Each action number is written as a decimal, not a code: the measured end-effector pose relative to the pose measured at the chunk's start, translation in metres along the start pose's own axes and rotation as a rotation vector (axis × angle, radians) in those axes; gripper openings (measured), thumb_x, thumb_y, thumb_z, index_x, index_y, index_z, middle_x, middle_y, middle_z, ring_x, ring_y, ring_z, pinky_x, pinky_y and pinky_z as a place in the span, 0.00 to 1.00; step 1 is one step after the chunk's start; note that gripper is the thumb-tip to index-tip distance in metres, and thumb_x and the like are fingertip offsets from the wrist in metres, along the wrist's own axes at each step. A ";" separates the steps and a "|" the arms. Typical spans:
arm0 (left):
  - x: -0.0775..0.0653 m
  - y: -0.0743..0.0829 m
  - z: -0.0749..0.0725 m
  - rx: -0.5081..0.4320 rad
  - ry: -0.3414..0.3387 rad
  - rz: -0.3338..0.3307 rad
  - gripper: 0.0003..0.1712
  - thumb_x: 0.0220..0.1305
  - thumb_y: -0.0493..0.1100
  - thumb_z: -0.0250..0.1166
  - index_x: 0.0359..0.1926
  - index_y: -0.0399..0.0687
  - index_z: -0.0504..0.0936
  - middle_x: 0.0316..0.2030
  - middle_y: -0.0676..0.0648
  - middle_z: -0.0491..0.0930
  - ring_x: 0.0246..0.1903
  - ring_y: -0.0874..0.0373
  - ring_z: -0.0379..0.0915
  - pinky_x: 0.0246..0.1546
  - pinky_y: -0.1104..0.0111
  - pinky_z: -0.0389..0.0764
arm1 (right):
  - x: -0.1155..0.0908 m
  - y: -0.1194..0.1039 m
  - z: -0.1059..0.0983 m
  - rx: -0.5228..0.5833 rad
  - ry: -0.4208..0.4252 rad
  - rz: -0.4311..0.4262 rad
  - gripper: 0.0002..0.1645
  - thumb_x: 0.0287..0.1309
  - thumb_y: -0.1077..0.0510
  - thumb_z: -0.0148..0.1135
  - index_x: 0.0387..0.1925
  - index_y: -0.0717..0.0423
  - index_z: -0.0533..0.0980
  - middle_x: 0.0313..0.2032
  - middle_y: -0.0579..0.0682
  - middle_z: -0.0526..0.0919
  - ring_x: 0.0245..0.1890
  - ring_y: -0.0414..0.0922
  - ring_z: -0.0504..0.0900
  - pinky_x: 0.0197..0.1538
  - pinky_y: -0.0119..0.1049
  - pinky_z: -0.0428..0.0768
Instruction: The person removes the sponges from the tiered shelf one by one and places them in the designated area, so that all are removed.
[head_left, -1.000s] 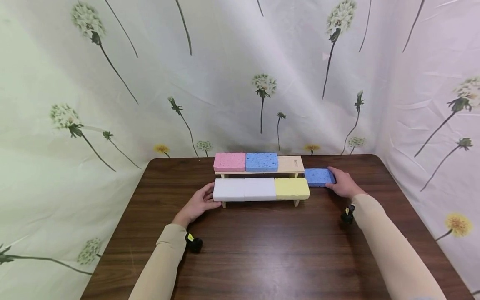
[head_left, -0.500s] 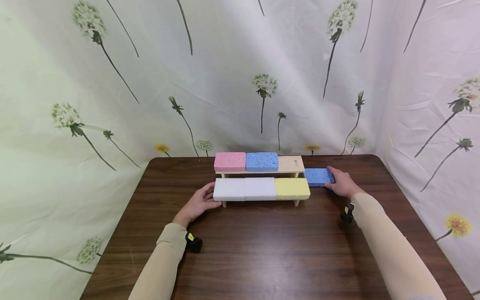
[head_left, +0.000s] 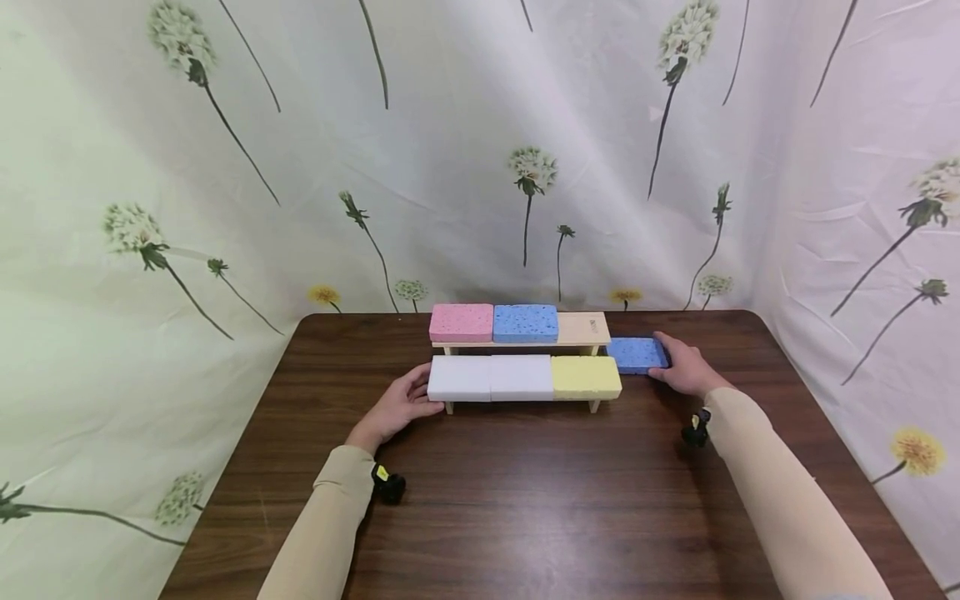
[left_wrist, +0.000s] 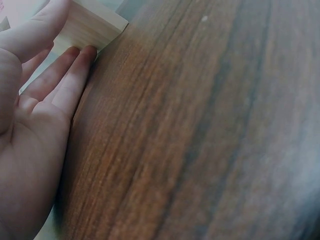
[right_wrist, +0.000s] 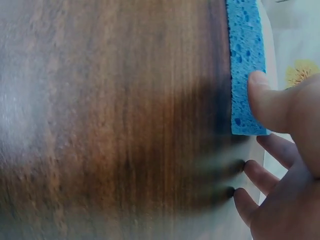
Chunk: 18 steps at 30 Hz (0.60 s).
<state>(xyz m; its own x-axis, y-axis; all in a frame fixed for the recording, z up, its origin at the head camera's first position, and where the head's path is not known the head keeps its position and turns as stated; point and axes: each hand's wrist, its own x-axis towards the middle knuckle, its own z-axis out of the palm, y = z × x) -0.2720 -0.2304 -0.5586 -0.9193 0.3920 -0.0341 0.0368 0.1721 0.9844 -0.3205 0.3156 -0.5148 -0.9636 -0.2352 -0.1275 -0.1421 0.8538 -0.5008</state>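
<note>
My right hand (head_left: 684, 367) pinches the right end of a blue sponge (head_left: 636, 355), which lies low beside the rear wooden stand. In the right wrist view the thumb presses the side of this sponge (right_wrist: 246, 65), other fingers spread near the table. My left hand (head_left: 399, 408) is at the left end of the front wooden stand (head_left: 594, 407); two nearly straight fingertips touch its leg (left_wrist: 92, 25) in the left wrist view. That stand carries two white blocks (head_left: 459, 379) and a yellow sponge (head_left: 585, 377). On the rear stand (head_left: 583, 328) sit a pink sponge (head_left: 462, 322) and another blue sponge (head_left: 526, 322).
Both stands are on a dark wood-grain table (head_left: 480, 500), one behind the other. A white cloth (head_left: 450, 167) printed with dandelions hangs directly behind the table and along its sides. A small black camera is strapped to each wrist.
Both hands and the sponges keep their places; only a very slight shift of the head view shows.
</note>
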 end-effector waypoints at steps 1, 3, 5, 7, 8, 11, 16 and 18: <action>0.000 0.000 0.000 -0.001 -0.001 0.002 0.49 0.65 0.31 0.74 0.80 0.34 0.57 0.76 0.30 0.61 0.72 0.35 0.64 0.61 0.73 0.78 | -0.001 0.000 -0.001 0.017 -0.004 0.007 0.47 0.71 0.60 0.65 0.78 0.76 0.51 0.75 0.79 0.56 0.75 0.74 0.56 0.75 0.70 0.54; 0.000 0.000 0.000 -0.003 -0.001 0.006 0.49 0.65 0.31 0.74 0.80 0.34 0.57 0.76 0.29 0.61 0.72 0.35 0.64 0.61 0.73 0.78 | -0.001 0.001 -0.003 0.051 -0.005 0.016 0.49 0.71 0.60 0.66 0.79 0.75 0.50 0.75 0.79 0.55 0.75 0.74 0.55 0.75 0.70 0.55; 0.000 -0.001 0.000 -0.008 -0.001 0.006 0.49 0.64 0.31 0.74 0.80 0.34 0.57 0.75 0.29 0.62 0.72 0.35 0.65 0.60 0.73 0.78 | -0.003 0.002 -0.005 0.072 0.004 0.005 0.50 0.70 0.60 0.67 0.79 0.75 0.49 0.75 0.79 0.55 0.75 0.74 0.55 0.75 0.70 0.57; 0.000 -0.002 0.001 -0.013 -0.002 0.009 0.50 0.64 0.31 0.74 0.80 0.33 0.57 0.75 0.29 0.62 0.72 0.35 0.65 0.60 0.73 0.78 | -0.004 0.002 -0.009 0.080 0.023 -0.018 0.51 0.69 0.60 0.68 0.79 0.76 0.49 0.75 0.79 0.55 0.75 0.74 0.56 0.75 0.70 0.58; 0.000 -0.002 0.001 -0.016 -0.002 0.009 0.50 0.63 0.30 0.74 0.80 0.33 0.57 0.75 0.29 0.62 0.71 0.35 0.65 0.60 0.73 0.78 | -0.004 0.001 -0.011 0.086 0.031 -0.025 0.51 0.69 0.60 0.68 0.79 0.75 0.49 0.75 0.79 0.55 0.75 0.74 0.57 0.74 0.70 0.58; -0.001 -0.002 0.000 -0.024 -0.001 0.009 0.50 0.63 0.30 0.75 0.80 0.33 0.56 0.75 0.29 0.63 0.71 0.36 0.66 0.60 0.73 0.79 | -0.005 -0.005 -0.017 0.102 0.043 -0.039 0.51 0.70 0.60 0.67 0.80 0.73 0.49 0.77 0.77 0.54 0.75 0.74 0.55 0.74 0.70 0.58; -0.001 -0.001 0.001 -0.013 0.004 0.012 0.50 0.63 0.30 0.75 0.80 0.32 0.56 0.74 0.28 0.63 0.70 0.36 0.66 0.60 0.72 0.79 | -0.008 -0.020 -0.026 0.148 0.053 -0.054 0.50 0.72 0.57 0.66 0.82 0.67 0.49 0.79 0.71 0.54 0.78 0.71 0.53 0.74 0.70 0.59; -0.002 -0.001 0.001 -0.010 0.006 0.013 0.50 0.64 0.31 0.75 0.80 0.32 0.56 0.74 0.28 0.63 0.70 0.36 0.66 0.60 0.72 0.79 | -0.008 -0.027 -0.028 0.158 0.063 -0.073 0.50 0.72 0.55 0.67 0.82 0.65 0.50 0.79 0.68 0.55 0.78 0.69 0.54 0.74 0.70 0.60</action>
<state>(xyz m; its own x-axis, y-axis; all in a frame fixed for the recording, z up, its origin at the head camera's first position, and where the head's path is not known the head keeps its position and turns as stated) -0.2701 -0.2305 -0.5593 -0.9212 0.3885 -0.0204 0.0448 0.1581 0.9864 -0.3150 0.3078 -0.4766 -0.9650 -0.2599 -0.0343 -0.1796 0.7505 -0.6360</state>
